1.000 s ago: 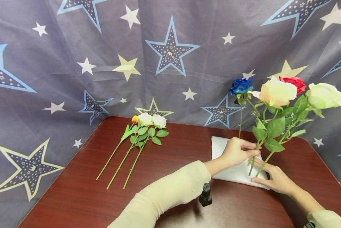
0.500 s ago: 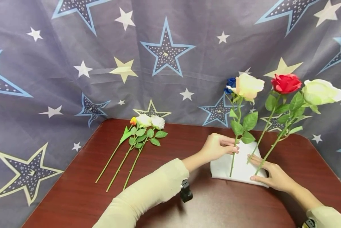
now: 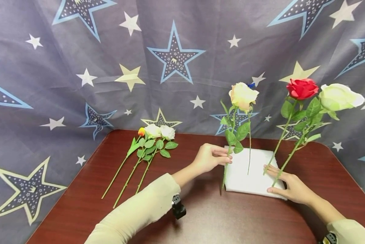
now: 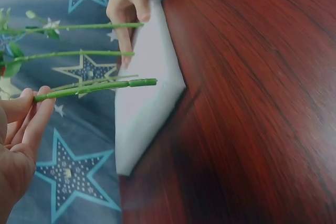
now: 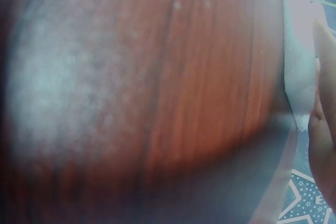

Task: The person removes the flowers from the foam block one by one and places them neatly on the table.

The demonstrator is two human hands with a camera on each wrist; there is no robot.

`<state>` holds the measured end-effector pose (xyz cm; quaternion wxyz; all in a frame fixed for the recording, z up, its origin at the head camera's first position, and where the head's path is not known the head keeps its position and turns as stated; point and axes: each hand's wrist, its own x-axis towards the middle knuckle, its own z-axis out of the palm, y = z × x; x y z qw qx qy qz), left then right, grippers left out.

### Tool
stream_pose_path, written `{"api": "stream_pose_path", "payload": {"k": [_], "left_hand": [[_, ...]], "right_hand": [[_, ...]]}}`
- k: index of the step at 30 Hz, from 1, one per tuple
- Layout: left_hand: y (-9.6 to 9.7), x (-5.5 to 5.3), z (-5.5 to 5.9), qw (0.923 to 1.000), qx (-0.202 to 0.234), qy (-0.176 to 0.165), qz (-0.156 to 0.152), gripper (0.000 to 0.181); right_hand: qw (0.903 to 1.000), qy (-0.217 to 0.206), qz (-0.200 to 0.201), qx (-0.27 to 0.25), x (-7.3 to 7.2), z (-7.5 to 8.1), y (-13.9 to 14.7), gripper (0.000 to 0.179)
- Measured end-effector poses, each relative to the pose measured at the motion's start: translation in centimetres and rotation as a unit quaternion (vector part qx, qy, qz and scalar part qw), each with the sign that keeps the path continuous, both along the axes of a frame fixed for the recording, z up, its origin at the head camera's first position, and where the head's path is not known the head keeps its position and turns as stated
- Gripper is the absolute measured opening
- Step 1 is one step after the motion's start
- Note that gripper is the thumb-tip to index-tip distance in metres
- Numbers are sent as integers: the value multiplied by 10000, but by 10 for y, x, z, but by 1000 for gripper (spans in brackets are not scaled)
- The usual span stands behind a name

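In the head view, my left hand [image 3: 211,157] pinches the stem of a peach-cream rose [image 3: 242,96] between thumb and fingers. That rose hangs upright at the left edge of a white foam block [image 3: 246,183], its cut stem end [image 4: 143,82] apart from the block in the left wrist view. My right hand [image 3: 293,188] rests on the block's right side with fingers spread. Beside those fingers stand a red rose [image 3: 302,88] and a pale green-white rose [image 3: 341,97], stems reaching the block. A blue rose [image 3: 251,85] is mostly hidden behind the peach-cream one; its thin stem meets the block.
On the left of the brown table [image 3: 194,220] lie an orange tulip [image 3: 141,131] and two white roses [image 3: 152,130], stems toward the front. A grey curtain with stars [image 3: 182,51] hangs behind the table.
My left hand has carried the peach-cream rose leftward, away from the red and pale roses, to the block's left edge. My right hand has stayed on the block.
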<state>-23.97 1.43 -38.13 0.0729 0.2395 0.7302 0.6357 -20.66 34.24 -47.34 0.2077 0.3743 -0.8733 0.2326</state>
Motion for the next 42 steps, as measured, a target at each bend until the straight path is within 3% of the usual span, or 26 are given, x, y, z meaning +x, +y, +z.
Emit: {"api": "stream_pose_path", "payload": {"k": [9,21,35,42], "left_hand": [[-28,3,-7,9987,-104,-448,-202,30],[-58,6,-16,9947,-258,-978,-185,29],[-84,0,-18,9835,-362,-1760,202,30],[-101,-3,-23,9789,-644,-1911,313,29]], "right_hand": [[10000,8,1,-52,0,-1,0,69],[10000,-35,-24,-25,-1,-3,1,71],[9999,75,43,-105,-1,-2,0,70],[9999,67,62,-107,-1,-2,0,70]]}}
